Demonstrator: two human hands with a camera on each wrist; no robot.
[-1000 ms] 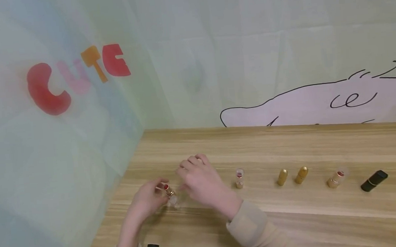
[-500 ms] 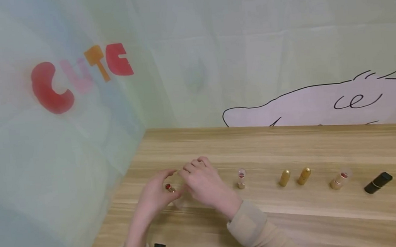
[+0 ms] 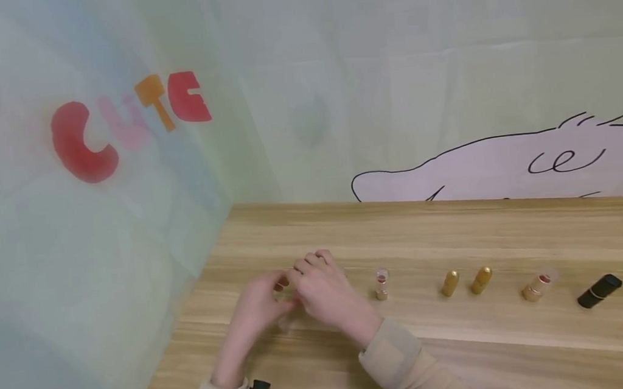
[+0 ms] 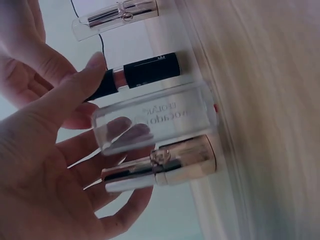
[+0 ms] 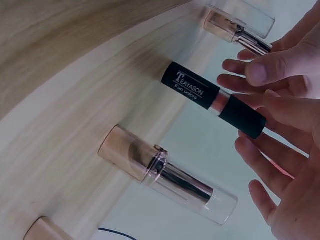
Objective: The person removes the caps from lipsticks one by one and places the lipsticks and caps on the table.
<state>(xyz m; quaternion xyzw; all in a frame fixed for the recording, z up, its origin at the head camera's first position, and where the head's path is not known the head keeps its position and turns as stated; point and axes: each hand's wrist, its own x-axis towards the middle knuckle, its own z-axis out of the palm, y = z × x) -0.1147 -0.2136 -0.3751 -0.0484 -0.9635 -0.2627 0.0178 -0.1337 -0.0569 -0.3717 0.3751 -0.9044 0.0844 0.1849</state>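
Observation:
My left hand (image 3: pixel 256 302) and right hand (image 3: pixel 321 285) meet over the table's left part, hiding most of what stands between them. In the right wrist view a black lipstick (image 5: pixel 192 90) with white lettering stands on the table, its top between my right thumb and a fingertip. The left thumb (image 4: pixel 82 87) reaches across that top in the left wrist view. Beside it stand a clear lettered tube (image 4: pixel 175 117) and a rose-gold lipstick (image 4: pixel 185 160). My left fingers spread loosely behind these two, some showing through the clear tube.
To the right stand a clear-capped lipstick (image 3: pixel 381 286), two gold bullet-shaped tubes (image 3: pixel 450 283) (image 3: pixel 482 280), a rose-gold lipstick with a clear cap (image 3: pixel 535 287) and another black tube (image 3: pixel 599 291). Printed cloth walls rise at the left and back of the wooden table (image 3: pixel 457 232).
My left hand has moved right to meet the right hand, and the red-topped lipstick beside it is now hidden. The right hand stays nearly in place. The view has shifted slightly.

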